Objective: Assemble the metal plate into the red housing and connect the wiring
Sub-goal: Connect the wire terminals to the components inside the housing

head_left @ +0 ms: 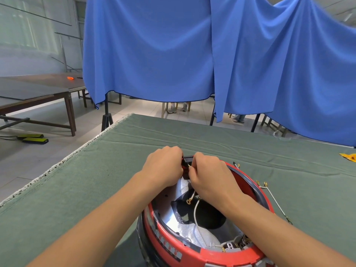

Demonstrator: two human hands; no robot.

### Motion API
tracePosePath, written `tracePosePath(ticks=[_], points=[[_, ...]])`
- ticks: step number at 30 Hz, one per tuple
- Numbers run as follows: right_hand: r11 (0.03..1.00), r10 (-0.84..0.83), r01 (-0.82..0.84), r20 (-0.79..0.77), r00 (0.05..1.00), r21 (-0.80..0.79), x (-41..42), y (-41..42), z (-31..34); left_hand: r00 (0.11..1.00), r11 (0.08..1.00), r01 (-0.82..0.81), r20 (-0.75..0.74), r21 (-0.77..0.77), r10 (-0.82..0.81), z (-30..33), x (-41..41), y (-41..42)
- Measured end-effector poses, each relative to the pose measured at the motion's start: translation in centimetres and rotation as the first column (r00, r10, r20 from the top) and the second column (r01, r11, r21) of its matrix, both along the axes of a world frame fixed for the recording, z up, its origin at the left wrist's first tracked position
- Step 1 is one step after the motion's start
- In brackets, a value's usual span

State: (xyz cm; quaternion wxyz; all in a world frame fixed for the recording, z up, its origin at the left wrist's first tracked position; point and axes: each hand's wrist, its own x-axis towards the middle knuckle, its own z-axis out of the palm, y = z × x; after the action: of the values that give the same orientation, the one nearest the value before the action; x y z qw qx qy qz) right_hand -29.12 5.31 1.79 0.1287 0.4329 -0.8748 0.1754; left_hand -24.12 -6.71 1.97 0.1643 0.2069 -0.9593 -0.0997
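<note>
The round red housing (169, 245) stands open side up on the green cloth, near me. Inside it lies the shiny metal plate (173, 218) with a dark hole in its middle. At the housing's far rim sits a small black switch block (187, 159). My left hand (163, 166) grips that block from the left. My right hand (209, 178) pinches a white wire's brass terminal against the block's near side. A second white wire (195, 211) with a ring terminal hangs loose over the plate.
Loose white wires with brass terminals (269, 193) lie on the cloth right of the housing. A yellow object (349, 157) sits at the right edge. The green-covered table (96, 180) ends at the left; blue curtains (192, 54) hang behind it.
</note>
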Motion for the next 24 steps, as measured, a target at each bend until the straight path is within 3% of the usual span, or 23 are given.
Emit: tracePosePath(ticks=[11,21,24], points=[[0.995,0.077,-0.069,-0.120,0.990,0.069,-0.4,-0.6,-0.1,1.000,1.000,0.016,-0.001,0.000,-0.016,-0.1,0.0,-0.1],[0.991,0.110,-0.098,-0.129,0.985,0.093,-0.2,-1.2,0.1,0.999,0.999,0.032,0.005,-0.039,-0.032,-0.5,-0.5,-0.6],[0.995,0.094,-0.091,-0.097,0.991,0.033,-0.3,-1.2,0.1,0.999,0.999,0.035,0.005,-0.036,-0.035,-0.5,-0.6,-0.7]])
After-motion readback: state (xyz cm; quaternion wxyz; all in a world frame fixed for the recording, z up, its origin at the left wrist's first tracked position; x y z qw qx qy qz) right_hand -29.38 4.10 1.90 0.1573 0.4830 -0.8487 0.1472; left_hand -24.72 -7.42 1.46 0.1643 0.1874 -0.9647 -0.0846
